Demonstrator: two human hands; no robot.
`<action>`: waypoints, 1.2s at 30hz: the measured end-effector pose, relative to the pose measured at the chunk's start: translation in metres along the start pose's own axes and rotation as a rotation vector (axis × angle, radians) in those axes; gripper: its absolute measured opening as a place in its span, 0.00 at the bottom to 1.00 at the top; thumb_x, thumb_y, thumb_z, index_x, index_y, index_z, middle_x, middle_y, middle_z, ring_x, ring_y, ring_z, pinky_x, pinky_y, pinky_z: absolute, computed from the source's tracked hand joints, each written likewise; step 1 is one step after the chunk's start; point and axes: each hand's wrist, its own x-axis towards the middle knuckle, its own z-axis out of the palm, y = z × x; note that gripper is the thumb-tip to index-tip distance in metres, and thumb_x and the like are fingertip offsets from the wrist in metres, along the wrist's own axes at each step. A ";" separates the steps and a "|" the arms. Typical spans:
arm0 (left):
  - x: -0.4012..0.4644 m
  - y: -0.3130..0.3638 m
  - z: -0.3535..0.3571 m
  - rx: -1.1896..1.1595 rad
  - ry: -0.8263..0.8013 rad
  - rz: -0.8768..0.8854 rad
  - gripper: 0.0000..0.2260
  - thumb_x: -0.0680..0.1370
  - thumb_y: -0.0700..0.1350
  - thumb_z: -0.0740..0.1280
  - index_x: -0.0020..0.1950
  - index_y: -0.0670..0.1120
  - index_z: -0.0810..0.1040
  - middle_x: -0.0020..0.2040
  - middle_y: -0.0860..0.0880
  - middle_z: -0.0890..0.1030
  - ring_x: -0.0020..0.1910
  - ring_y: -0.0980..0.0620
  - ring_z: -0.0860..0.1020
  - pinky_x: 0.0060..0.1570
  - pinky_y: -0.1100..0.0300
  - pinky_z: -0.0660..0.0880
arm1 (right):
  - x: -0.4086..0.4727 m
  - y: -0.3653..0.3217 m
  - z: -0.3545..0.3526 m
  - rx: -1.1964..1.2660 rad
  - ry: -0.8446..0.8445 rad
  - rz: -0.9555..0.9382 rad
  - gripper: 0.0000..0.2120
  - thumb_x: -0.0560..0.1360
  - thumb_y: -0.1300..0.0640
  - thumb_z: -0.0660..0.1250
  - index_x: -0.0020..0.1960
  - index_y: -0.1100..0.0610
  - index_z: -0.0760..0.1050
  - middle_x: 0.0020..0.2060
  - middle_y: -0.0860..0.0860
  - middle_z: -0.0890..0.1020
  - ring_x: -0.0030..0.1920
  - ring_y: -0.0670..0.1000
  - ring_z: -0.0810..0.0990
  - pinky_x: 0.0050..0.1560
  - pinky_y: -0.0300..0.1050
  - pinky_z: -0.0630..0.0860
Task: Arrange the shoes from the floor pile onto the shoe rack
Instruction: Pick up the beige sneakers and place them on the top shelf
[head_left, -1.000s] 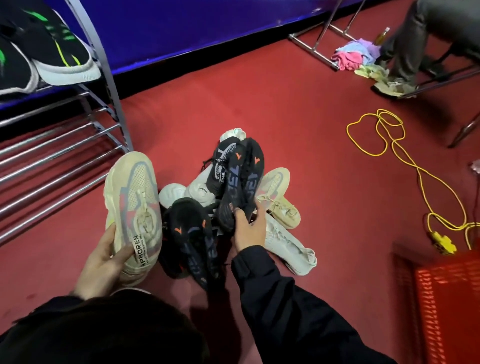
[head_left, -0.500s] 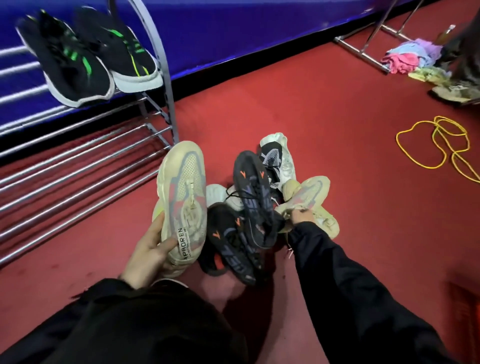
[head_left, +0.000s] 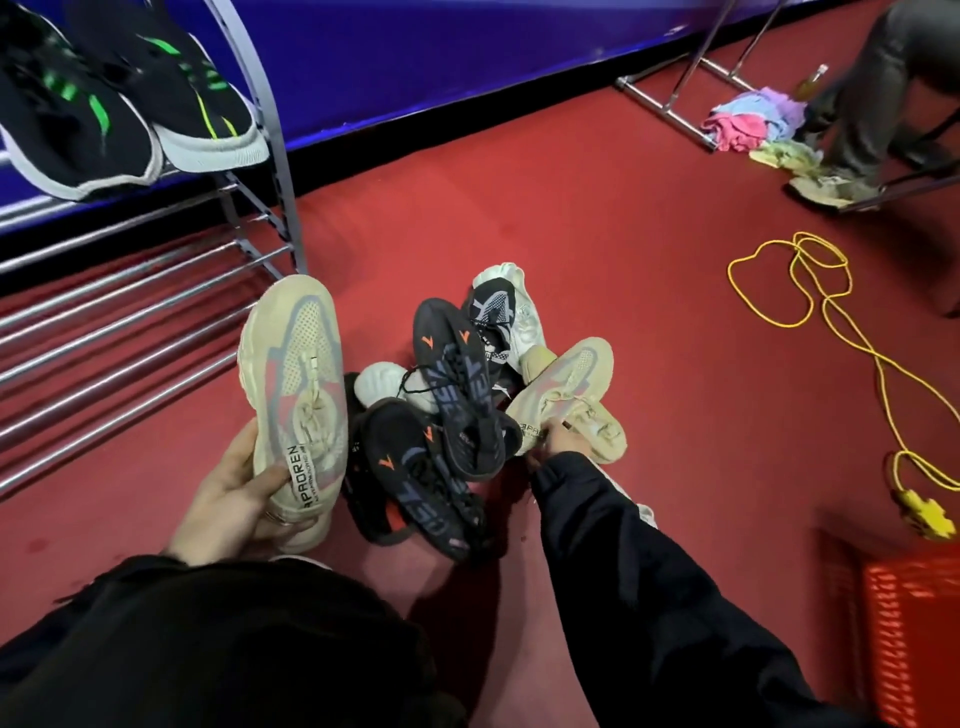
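Note:
My left hand (head_left: 234, 499) grips a beige shoe (head_left: 296, 384) by its heel, toe pointing away, held above the floor beside the metal shoe rack (head_left: 130, 312). My right hand (head_left: 558, 439) is closed on the heel of a matching beige shoe (head_left: 571, 395) at the right side of the floor pile. Two black shoes with orange marks (head_left: 457, 395) lie in the middle of the pile, and white shoes (head_left: 514, 317) lie behind them. A pair of black shoes with green stripes (head_left: 119, 104) rests on the rack's upper shelf.
A yellow cable (head_left: 831, 322) loops over the red floor to the right, ending at a yellow plug (head_left: 924, 514). A red crate (head_left: 914, 634) stands at lower right. Another person's legs (head_left: 872, 104), a metal frame and coloured cloths (head_left: 748, 124) are at the back right.
My right hand let go of the black shoe, moved right and took hold of the second beige shoe. The view swung left, showing more of the rack.

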 end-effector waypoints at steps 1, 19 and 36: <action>-0.001 0.005 0.001 0.011 0.003 0.002 0.23 0.82 0.37 0.63 0.71 0.62 0.73 0.60 0.49 0.84 0.46 0.46 0.86 0.50 0.41 0.80 | -0.019 -0.009 0.000 0.012 0.093 -0.096 0.10 0.76 0.58 0.66 0.39 0.55 0.67 0.37 0.55 0.75 0.35 0.55 0.72 0.40 0.46 0.73; -0.100 0.105 -0.099 0.223 0.310 0.248 0.18 0.75 0.49 0.71 0.64 0.50 0.74 0.54 0.48 0.85 0.46 0.52 0.85 0.41 0.53 0.81 | -0.245 -0.069 0.096 -0.105 -0.611 -0.889 0.03 0.70 0.56 0.63 0.41 0.55 0.71 0.39 0.53 0.71 0.41 0.52 0.70 0.44 0.50 0.66; -0.084 0.169 -0.263 0.010 0.922 0.397 0.25 0.78 0.65 0.61 0.43 0.42 0.70 0.29 0.49 0.71 0.26 0.51 0.69 0.29 0.59 0.68 | -0.434 -0.108 0.326 -0.674 -0.988 -1.033 0.11 0.82 0.51 0.58 0.44 0.56 0.67 0.36 0.50 0.71 0.35 0.50 0.68 0.38 0.48 0.64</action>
